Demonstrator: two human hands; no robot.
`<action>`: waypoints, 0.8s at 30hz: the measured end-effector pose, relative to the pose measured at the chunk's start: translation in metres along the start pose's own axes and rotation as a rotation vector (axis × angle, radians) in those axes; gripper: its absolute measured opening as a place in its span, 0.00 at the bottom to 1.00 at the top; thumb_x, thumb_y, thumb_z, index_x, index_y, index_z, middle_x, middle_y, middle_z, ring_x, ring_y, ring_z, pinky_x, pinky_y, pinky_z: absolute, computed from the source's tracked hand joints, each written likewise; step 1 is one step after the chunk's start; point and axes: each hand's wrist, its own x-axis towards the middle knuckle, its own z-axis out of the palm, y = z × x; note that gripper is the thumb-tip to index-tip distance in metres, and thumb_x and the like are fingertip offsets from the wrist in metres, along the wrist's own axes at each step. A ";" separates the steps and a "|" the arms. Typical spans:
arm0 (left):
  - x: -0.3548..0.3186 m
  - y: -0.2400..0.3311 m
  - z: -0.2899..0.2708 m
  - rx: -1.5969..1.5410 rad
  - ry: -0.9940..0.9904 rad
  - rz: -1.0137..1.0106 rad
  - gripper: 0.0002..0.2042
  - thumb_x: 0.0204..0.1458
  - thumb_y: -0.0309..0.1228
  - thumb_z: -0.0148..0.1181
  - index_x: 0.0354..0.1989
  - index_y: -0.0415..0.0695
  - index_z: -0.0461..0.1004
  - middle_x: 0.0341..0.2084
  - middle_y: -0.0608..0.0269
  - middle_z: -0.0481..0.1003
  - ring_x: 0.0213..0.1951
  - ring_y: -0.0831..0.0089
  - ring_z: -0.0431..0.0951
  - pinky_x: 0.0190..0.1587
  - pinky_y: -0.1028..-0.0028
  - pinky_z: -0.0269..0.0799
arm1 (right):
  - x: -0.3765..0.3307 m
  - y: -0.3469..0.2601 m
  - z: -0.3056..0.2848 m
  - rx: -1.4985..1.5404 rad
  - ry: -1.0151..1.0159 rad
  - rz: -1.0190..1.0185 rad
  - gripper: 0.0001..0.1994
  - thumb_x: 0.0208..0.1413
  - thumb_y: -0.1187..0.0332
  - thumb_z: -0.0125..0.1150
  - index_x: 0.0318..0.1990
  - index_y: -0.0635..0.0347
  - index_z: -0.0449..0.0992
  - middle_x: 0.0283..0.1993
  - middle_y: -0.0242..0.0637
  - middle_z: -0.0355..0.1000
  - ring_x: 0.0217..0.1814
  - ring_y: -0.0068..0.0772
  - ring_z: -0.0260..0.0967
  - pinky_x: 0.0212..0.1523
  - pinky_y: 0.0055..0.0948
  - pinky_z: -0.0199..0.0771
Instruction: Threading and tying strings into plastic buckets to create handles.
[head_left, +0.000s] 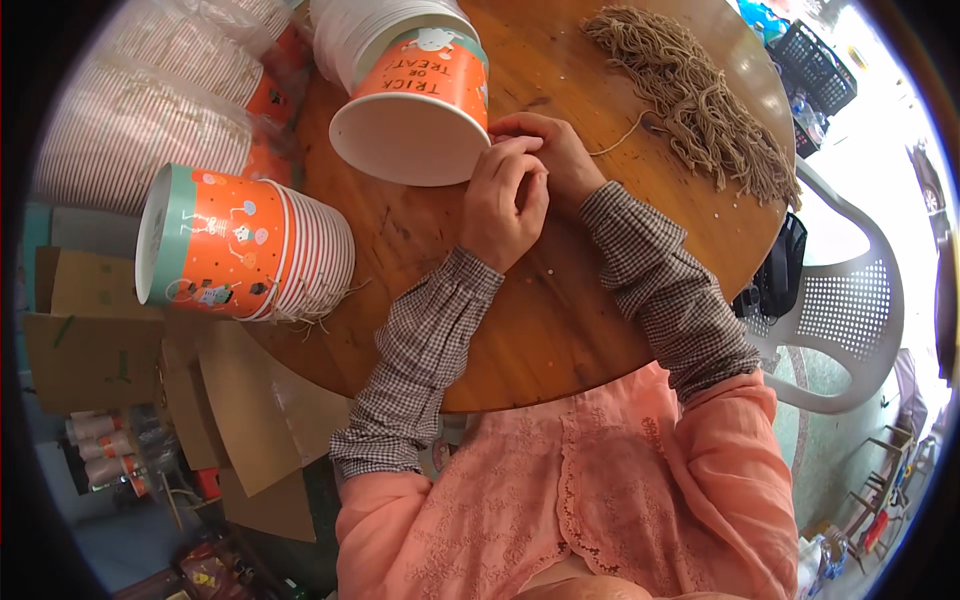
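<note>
An orange paper bucket [430, 75] with a white inside and a green band lies on its side on the wooden table, its open mouth toward me. Right of its rim, my two hands meet. My left hand [503, 200] is closed, its thumb and fingertips pinched together; what they hold is too small to make out. Behind it, my right hand [556, 158] is closed with bent fingers against the bucket's side. A thin beige string [622, 136] runs out from under the right hand, its other part hidden by the fingers.
A tangled bundle of beige strings [700, 100] lies at the table's far right. Nested orange buckets [235, 245] with string ends hanging stand at the left edge. Plastic-wrapped bucket stacks [150, 120], cardboard boxes [240, 390] and a grey chair [850, 300] surround the round table [560, 330].
</note>
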 end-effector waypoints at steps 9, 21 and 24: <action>0.017 -0.026 0.035 -0.484 0.098 -0.462 0.04 0.56 0.25 0.56 0.36 0.37 0.72 0.37 0.59 0.76 0.38 0.73 0.76 0.39 0.74 0.73 | 0.003 -0.002 -0.028 -0.433 0.179 -0.041 0.13 0.53 0.71 0.58 0.46 0.64 0.75 0.37 0.43 0.77 0.39 0.33 0.75 0.41 0.31 0.74; 0.020 -0.035 0.025 -0.779 0.014 -0.690 0.08 0.61 0.27 0.53 0.42 0.34 0.73 0.39 0.61 0.77 0.41 0.79 0.76 0.46 0.79 0.72 | -0.017 -0.024 -0.024 -0.135 0.144 -0.051 0.11 0.56 0.73 0.59 0.46 0.64 0.75 0.30 0.31 0.74 0.30 0.18 0.71 0.34 0.20 0.74; 0.021 -0.039 0.020 -0.772 -0.019 -0.711 0.09 0.61 0.27 0.51 0.43 0.34 0.73 0.41 0.60 0.77 0.42 0.78 0.76 0.47 0.79 0.72 | -0.017 -0.027 -0.021 -0.067 0.218 0.059 0.10 0.55 0.73 0.61 0.44 0.65 0.76 0.34 0.32 0.76 0.31 0.18 0.71 0.34 0.21 0.75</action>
